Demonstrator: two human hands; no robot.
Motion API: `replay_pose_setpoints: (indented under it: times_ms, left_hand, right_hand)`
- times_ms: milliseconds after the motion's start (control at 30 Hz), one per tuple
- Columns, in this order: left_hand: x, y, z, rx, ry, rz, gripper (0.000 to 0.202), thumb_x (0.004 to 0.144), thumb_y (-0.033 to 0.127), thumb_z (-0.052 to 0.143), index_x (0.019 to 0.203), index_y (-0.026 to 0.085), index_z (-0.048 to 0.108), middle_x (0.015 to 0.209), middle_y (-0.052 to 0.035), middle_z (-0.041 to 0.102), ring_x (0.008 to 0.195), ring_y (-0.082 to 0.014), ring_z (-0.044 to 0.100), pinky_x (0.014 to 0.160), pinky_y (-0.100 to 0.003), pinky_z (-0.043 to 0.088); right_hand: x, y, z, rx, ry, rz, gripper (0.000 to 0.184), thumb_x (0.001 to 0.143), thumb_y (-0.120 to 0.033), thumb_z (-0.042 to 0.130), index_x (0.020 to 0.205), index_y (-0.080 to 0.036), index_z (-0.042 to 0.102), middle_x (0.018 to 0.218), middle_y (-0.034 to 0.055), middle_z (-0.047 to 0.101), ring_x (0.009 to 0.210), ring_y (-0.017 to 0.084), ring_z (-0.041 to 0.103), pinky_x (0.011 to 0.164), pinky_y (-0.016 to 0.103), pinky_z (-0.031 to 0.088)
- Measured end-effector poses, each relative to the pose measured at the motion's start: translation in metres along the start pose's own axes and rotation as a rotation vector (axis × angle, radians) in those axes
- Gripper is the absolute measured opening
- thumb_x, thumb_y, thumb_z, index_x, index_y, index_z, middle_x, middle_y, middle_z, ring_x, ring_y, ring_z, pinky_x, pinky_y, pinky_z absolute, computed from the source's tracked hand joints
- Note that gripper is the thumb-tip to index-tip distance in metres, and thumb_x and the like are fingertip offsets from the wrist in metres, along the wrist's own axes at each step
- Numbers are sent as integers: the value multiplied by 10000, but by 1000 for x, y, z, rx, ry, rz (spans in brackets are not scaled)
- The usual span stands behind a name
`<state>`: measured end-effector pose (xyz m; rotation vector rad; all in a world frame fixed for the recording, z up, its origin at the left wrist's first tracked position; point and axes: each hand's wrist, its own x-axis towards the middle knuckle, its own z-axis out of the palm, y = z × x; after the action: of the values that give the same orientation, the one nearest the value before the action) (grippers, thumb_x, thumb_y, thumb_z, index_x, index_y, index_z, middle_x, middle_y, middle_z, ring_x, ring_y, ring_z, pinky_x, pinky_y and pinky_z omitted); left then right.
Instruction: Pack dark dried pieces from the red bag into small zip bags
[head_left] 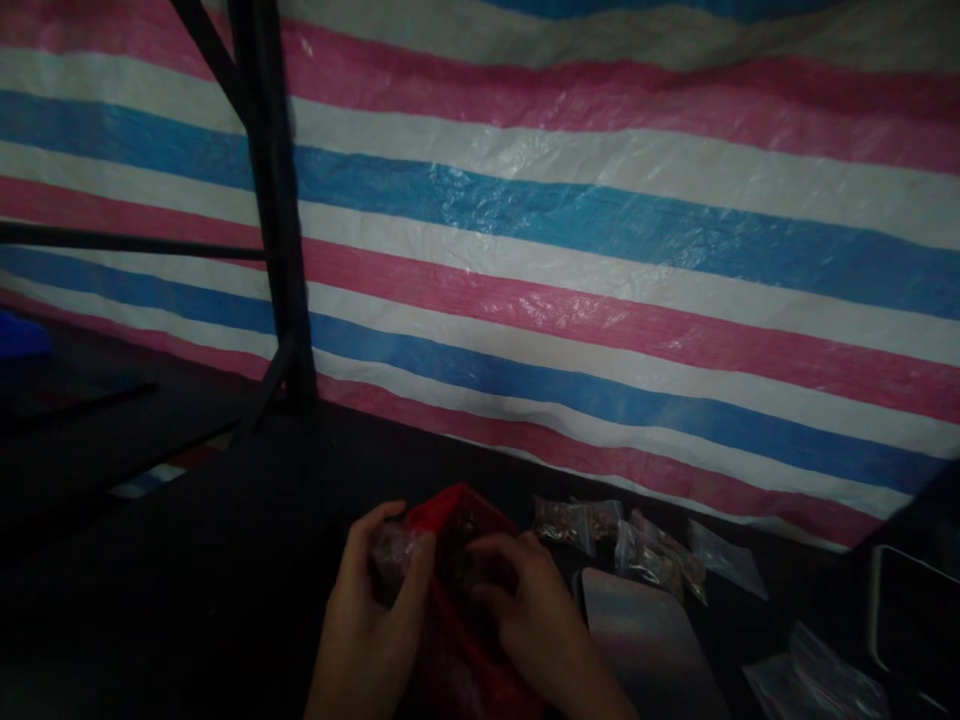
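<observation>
A red plastic bag [457, 500] lies on the dark surface right in front of me, its mouth pulled apart. My left hand [382, 585] is closed around the bag's left side, with some crinkled, shiny plastic bunched between thumb and fingers. Inside the opening are the curled fingers of my right hand [517, 590]; the bag's interior is dark, so what they pinch cannot be made out. Just right of that hand lies a flat silver-grey plate-like device [645, 630]. Beyond it are small clear zip bags [566, 522] with brownish small pieces inside, and more filled zip bags [656, 560] beside them.
A flat clear bag [727, 555] lies farther right, with loose clear bags [817, 675] nearer me. A dark framed object [915, 620] stands at the right edge. Behind hangs a striped plastic sheet [600, 250]. A black metal post [277, 220] rises at the left.
</observation>
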<state>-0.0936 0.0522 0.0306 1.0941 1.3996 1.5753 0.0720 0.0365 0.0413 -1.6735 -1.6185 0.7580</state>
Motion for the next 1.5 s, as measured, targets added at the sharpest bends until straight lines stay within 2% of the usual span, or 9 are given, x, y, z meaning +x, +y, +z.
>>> replay_pose_setpoints:
  times_ms: [100,167,333,600,867,1033,1200,1367,1500]
  left_hand:
    - [1,-9,-6,186,62,268,685,729,612,766,1284,233,635,1185,-110,647,1127,-361,657,1001,-590,561]
    - [2,-18,-9,279,10,358,640,746,572,773,1283,244,655,1273,-130,619,1231,-383,612,1068,-637,517]
    - [-1,-29,-6,277,-192,263,484,794,474,727,1229,262,710,1284,-129,643,1239,-369,631,1087,-639,519]
    - [-1,-38,-1,298,-404,280,468,833,350,673,1290,262,724,1284,-153,715,1214,-357,666,1037,-580,562]
    - [-2,-62,2,303,-344,410,501,910,380,593,1370,191,652,1249,-185,765,1159,-375,718,1009,-614,570]
    - [-2,-60,-3,195,-320,257,549,927,391,624,1446,219,578,1482,-176,640,1381,-337,618,1117,-519,541]
    - [-6,-51,-3,113,-308,127,564,935,467,664,1450,254,576,1526,-154,594,1422,-324,583,1153,-518,516]
    - [-12,-34,-6,139,-264,210,485,947,520,627,1348,247,652,1417,-147,680,1319,-333,650,1101,-542,548]
    - [-25,-22,-7,142,-95,153,539,937,606,596,1328,237,629,1349,-146,711,1228,-347,693,1036,-554,570]
  right_hand:
    - [2,2,-5,71,7,-31,400,823,-100,653,1144,-297,788,1186,43,725,1199,271,623,1096,410,419]
    - [3,1,-12,136,10,-65,391,837,-135,656,1178,-286,773,1202,46,735,1214,274,630,1114,429,415]
    - [-1,-9,-26,264,18,-136,379,852,-158,641,1195,-273,753,1230,42,752,1196,255,668,1097,417,461]
    - [-7,-29,-18,52,-14,-389,606,780,84,480,1162,-272,786,1238,32,720,1147,155,698,1000,251,526]
    - [-11,-42,-9,-194,-41,-502,706,754,121,436,1244,-267,763,1302,63,712,1195,205,695,1036,333,567]
    - [-13,-41,-8,-213,-12,-530,646,841,66,453,1339,-258,706,1382,80,670,1283,223,649,1112,384,543]
    - [-15,-44,-12,-232,-6,-542,614,888,47,416,1335,-258,705,1382,87,668,1269,223,663,1099,386,549]
    - [-12,-45,-19,-167,77,-469,510,936,8,439,1216,-277,757,1316,64,690,1177,190,706,1006,294,566]
    - [-10,-34,-23,-297,8,-261,528,876,53,448,1136,-245,797,1203,79,736,1108,237,720,963,350,557]
